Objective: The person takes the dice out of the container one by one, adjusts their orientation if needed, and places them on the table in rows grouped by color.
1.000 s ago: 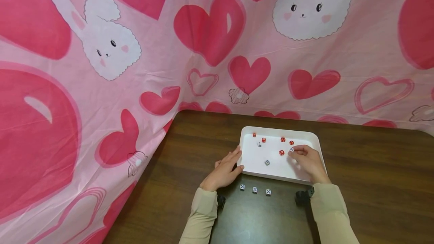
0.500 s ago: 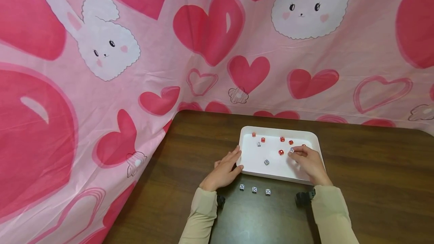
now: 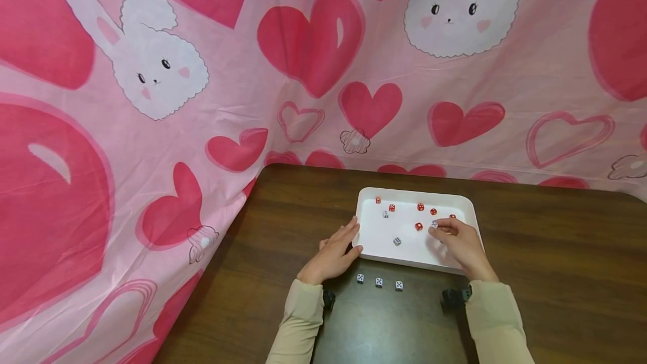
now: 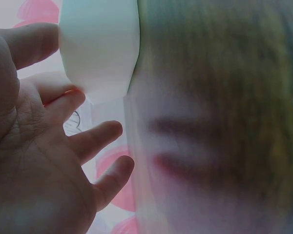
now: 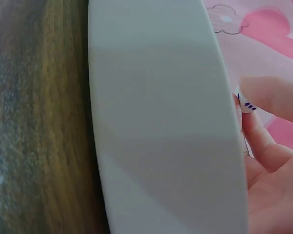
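Observation:
My right hand (image 3: 462, 245) pinches a white die (image 3: 434, 224) between thumb and fingers, over the right part of a white tray (image 3: 374, 253). In the right wrist view dark pips show on the held white die (image 5: 247, 103), partly behind the tray wall (image 5: 166, 117). The left hand (image 3: 333, 254) touches the tray's left side, its fingers fairly straight and spread. Several red dice lie in the tray, one red die (image 3: 418, 227) close to the pinched one. Two white dice rest there too: one white die (image 3: 386, 214) at the left, another white die (image 3: 397, 241) nearer the front.
Three white dice stand in a row on the table before the tray, the middle die (image 3: 379, 282) among them. The brown wooden table (image 3: 556, 251) stretches to both sides. A pink heart-and-rabbit cloth (image 3: 323, 117) hangs behind and at the left.
The right hand has moved very slightly and still pinches the white die; a red die beside its knuckles has come into sight. The left hand stays at the tray's side.

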